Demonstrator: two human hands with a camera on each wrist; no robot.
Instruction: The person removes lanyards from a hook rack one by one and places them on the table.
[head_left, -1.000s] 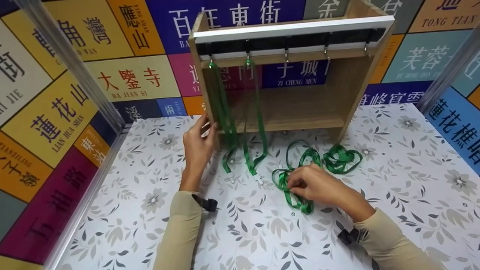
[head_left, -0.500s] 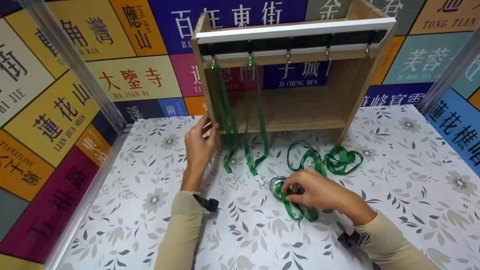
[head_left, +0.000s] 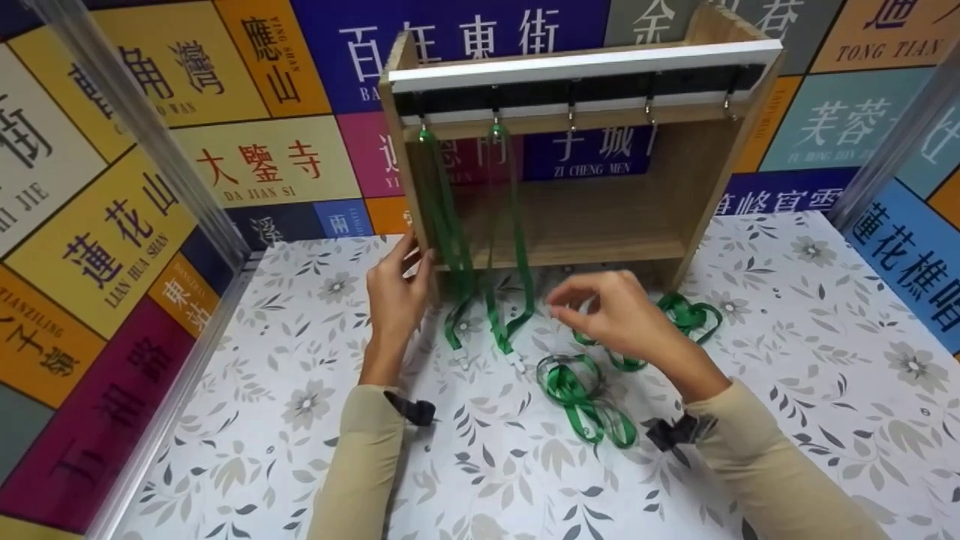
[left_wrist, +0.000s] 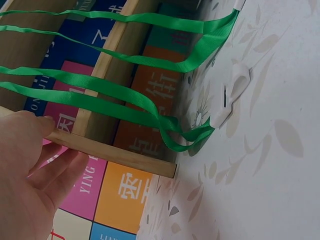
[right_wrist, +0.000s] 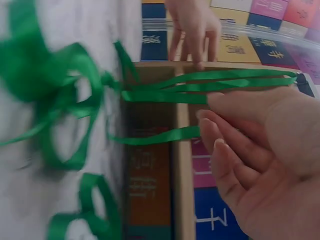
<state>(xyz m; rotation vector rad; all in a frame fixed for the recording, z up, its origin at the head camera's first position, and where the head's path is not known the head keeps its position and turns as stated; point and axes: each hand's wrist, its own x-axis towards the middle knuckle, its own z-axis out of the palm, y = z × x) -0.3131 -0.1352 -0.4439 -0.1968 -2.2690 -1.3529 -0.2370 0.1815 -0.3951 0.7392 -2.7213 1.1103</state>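
My left hand [head_left: 396, 304] holds the left side panel of the wooden rack [head_left: 600, 255], its thumb and fingers on opposite faces of the panel [left_wrist: 117, 154] in the left wrist view. Two green lanyards [head_left: 522, 247] hang from the rack's two leftmost hooks, their white clips on the table. Above the loose lanyards, my right hand [head_left: 626, 319] has bent fingers and holds nothing visible; the right wrist view shows this hand [right_wrist: 280, 150] in front of the hanging ribbons. One tangled lanyard [head_left: 570, 386] lies nearer the front; another is partly hidden under the right hand.
Another green lanyard [head_left: 694, 315] lies behind the right hand, near the rack's right foot. Three metal hooks on the rack's right part carry nothing. The table [head_left: 285, 457] has a floral cover, and walls with Chinese lettering [head_left: 262, 161] surround it.
My right hand has left the front tangle and moved back toward the rack. That tangle remains on the table, spread a little differently. The left hand keeps its place on the rack.
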